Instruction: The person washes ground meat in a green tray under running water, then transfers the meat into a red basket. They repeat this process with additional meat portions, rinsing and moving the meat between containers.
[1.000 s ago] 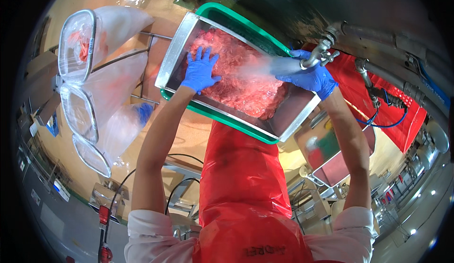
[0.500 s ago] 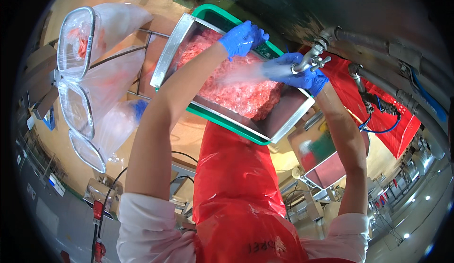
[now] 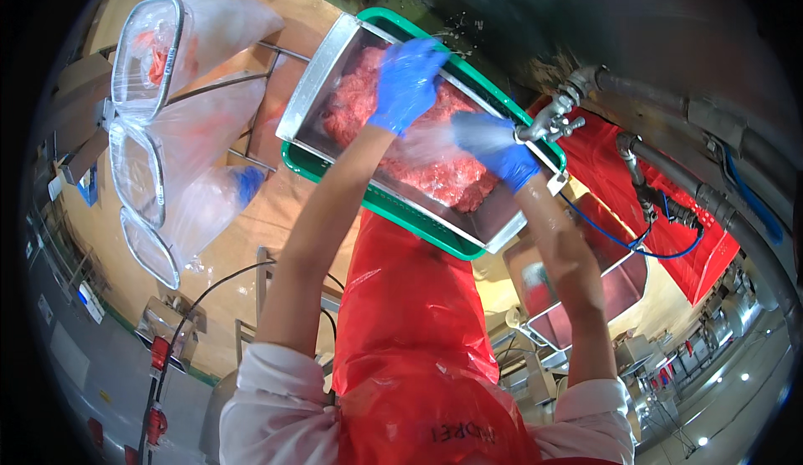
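Note:
A metal tray sits in a green plastic crate, holding a wet, pink-red mass that looks like raw meat. My left hand, in a blue glove, is over the far left part of the meat; its fingers are smeared by motion. Also gloved in blue, my right hand is above the tray's right half, just left of the metal tap. Its fingers stretch leftward, blurred by the water. A white spray fans left from that hand over the meat.
Wire-rimmed clear bags hang at the left, one with pink pieces inside. Pipes run along the wall at the right, beside red sheeting. A reddish bin stands below my right arm. A black cable crosses the lower left.
My left hand has left the far rim and moved leftward and nearer, over the meat. My right hand has moved left from beneath the tap. Water still sprays; the whole view has shifted slightly.

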Demonstrator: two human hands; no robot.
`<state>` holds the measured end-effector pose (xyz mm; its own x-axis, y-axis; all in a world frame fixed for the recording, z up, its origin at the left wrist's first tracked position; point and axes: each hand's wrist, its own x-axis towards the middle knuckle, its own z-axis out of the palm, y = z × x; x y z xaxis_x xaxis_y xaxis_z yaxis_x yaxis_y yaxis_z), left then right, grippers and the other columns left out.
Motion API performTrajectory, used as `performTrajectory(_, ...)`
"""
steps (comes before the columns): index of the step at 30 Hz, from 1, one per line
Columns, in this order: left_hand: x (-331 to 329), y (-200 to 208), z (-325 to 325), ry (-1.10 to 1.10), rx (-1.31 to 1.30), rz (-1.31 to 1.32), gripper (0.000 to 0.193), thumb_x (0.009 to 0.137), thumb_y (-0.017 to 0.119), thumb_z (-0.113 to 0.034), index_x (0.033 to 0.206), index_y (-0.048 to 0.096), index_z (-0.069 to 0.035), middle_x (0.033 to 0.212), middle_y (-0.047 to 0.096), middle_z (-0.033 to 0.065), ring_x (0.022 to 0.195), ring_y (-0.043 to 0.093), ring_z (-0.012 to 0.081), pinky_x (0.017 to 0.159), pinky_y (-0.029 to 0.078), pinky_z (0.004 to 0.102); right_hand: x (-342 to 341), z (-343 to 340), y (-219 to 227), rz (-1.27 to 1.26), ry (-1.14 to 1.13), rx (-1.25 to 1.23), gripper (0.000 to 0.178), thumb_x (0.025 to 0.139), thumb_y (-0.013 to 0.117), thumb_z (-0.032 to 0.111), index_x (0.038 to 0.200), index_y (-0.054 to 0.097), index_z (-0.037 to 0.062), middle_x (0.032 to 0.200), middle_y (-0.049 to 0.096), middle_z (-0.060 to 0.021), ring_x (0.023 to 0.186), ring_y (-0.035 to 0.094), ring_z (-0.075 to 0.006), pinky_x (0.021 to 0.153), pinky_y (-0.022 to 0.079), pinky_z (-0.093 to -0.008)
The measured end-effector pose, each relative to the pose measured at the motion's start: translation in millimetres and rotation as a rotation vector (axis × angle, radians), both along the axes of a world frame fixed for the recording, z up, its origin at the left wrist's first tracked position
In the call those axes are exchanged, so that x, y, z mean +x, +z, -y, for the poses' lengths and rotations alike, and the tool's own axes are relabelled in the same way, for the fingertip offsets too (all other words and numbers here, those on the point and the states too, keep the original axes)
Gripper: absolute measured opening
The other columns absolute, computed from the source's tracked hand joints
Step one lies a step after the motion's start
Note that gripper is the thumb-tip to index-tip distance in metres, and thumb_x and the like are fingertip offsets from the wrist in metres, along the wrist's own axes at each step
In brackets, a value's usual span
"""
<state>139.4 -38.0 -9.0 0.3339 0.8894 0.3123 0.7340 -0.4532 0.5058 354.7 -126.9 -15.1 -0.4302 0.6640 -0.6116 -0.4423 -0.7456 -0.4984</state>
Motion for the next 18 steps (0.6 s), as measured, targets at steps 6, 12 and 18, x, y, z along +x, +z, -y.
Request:
performTrajectory(6, -44, -84, 60, 0.728, -0.439, -0.381, 0.068, 0.073, 0.059, -0.048, 0.125, 0.048, -0.006, 0.128, 0.044, 0.0236, 0.122, 0.038, 0.0387, 0.099, 0.030, 0.0519, -54, 33, -69, 1.317, 0.798, 1.182, 0.031, 0.088, 0.049, 0.022, 0.115, 0.055, 0.0067, 0.115, 0.056, -0.0155, 0.109, 0.052, -0.0325, 0.093, 0.042, -0.0446)
performTrajectory(12, 11, -118, 146, -0.041, -0.668, -0.181, 0.055, 0.079, 0.055, -0.046, 0.117, 0.055, -0.006, 0.127, 0.046, 0.0194, 0.116, 0.044, 0.0360, 0.091, 0.041, 0.0473, -134, -61, -57, 1.366, 0.625, 1.139, 0.043, 0.075, 0.061, 0.033, 0.113, 0.057, 0.0133, 0.121, 0.050, -0.0154, 0.113, 0.047, -0.0355, 0.094, 0.038, -0.0489)
performTrajectory(18, -47, -20, 140, -0.327, -0.932, -0.202, 0.041, 0.080, 0.057, -0.039, 0.102, 0.062, -0.004, 0.097, 0.059, 0.0205, 0.091, 0.059, 0.0301, 0.081, 0.047, 0.0444, -154, -6, -84, 1.479, 0.841, 1.095, 0.043, 0.078, 0.057, 0.033, 0.115, 0.056, 0.0108, 0.115, 0.052, -0.0188, 0.096, 0.054, -0.0369, 0.083, 0.042, -0.0486)
